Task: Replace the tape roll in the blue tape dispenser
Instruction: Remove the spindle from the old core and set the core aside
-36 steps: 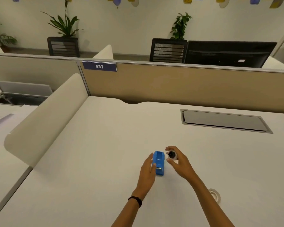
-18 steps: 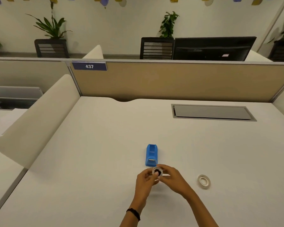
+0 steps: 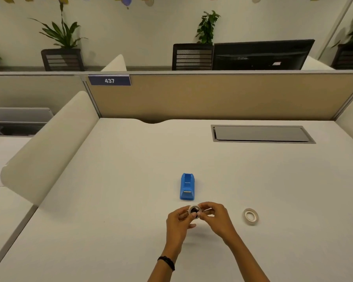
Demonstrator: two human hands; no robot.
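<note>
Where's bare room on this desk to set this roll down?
Bare desk left of the dispenser, out to the curved divider, and beyond it toward the grey hatch. Crowded near your right hand, by the spare roll.

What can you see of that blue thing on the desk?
It is a blue tape dispenser, small, plastic-looking, standing upright on the white desk. Its open top slot looks empty, and a grey cutter strip sits at the end nearest the person. Nothing touches it; the left hand and right hand hold a tape roll just in front of it.
</note>
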